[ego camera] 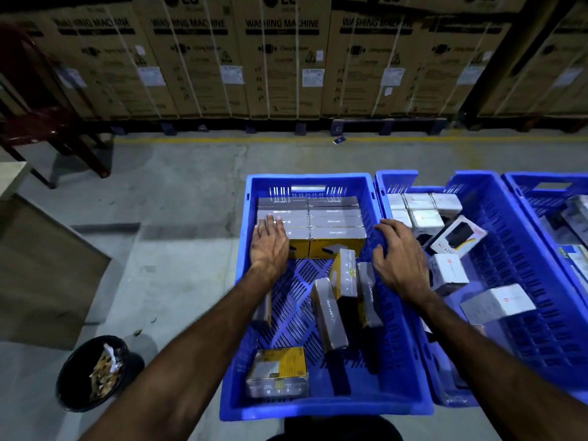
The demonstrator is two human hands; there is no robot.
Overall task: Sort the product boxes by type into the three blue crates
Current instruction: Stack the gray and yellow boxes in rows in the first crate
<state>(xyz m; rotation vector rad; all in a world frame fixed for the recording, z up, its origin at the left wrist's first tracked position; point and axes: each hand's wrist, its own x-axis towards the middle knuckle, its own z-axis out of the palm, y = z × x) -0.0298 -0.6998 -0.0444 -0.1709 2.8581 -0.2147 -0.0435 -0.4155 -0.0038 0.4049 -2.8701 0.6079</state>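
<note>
Three blue crates stand side by side on the floor. The left crate (245, 405) holds a neat block of grey-and-yellow Lapcare boxes (337, 224) at its far end, with several loose ones (331, 313) lying tilted nearer me and one (278, 370) at the near left corner. My left hand (269, 246) rests flat, fingers straight, on the left side of the stacked block. My right hand (399, 256) lies over the rim between the left and middle crates, fingers loosely bent. The middle crate (515, 259) holds white boxes (420, 208) and one white-and-black box (458, 237). The right crate (541, 192) is partly cut off.
A black bin (95, 374) with crumpled paper stands on the floor to my left. A dark red chair (47, 122) is at the far left. Stacked washing-machine cartons (280, 58) line the back behind a yellow floor line. A flat cardboard sheet (41, 265) lies at left.
</note>
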